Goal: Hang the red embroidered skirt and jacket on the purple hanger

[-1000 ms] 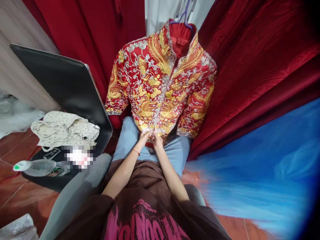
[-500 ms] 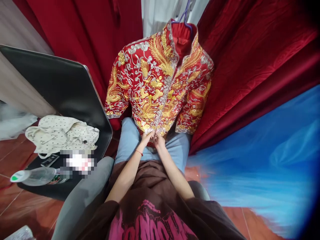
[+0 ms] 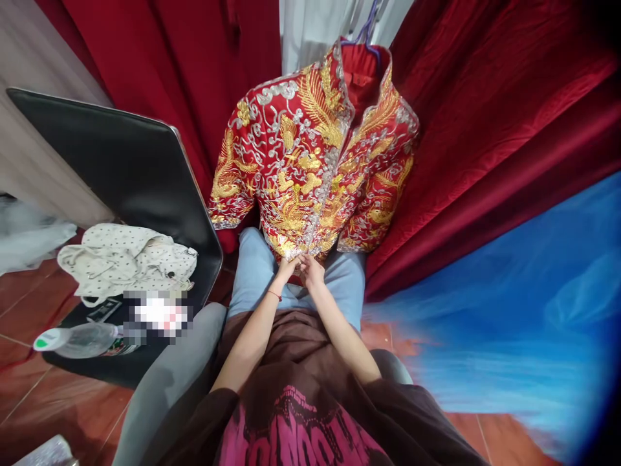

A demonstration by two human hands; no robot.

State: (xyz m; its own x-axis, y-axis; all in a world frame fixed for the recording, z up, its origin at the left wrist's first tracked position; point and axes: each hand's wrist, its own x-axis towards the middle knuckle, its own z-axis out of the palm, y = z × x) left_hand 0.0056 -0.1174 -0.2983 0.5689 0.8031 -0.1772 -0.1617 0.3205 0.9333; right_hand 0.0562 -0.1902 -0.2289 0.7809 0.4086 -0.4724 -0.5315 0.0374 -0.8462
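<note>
A red jacket [image 3: 301, 162] with gold and silver embroidery hangs before me from a purple hanger [image 3: 367, 44], its lower hem over my lap. My left hand [image 3: 288, 266], with a red string at the wrist, is closed on the hem near the front opening. Right beside it, my right hand [image 3: 312, 269] is closed on the same hem, fingertips pinched close to the left ones. Whether anything small, such as a fastener or thread, is between the fingers is too small to make out.
At left stands a black chair [image 3: 111, 168] bearing a white dotted cloth bag [image 3: 130, 262], a clear plastic bottle [image 3: 85, 340] lying on its side and a dark small device [image 3: 104, 310]. Red curtains [image 3: 466, 162] hang around; blue fabric [image 3: 509, 310] spreads at right.
The whole view has shifted slightly, so things appear a little to the right. The right hand's fingers have moved slightly at the hem; both hands keep their grip there.
</note>
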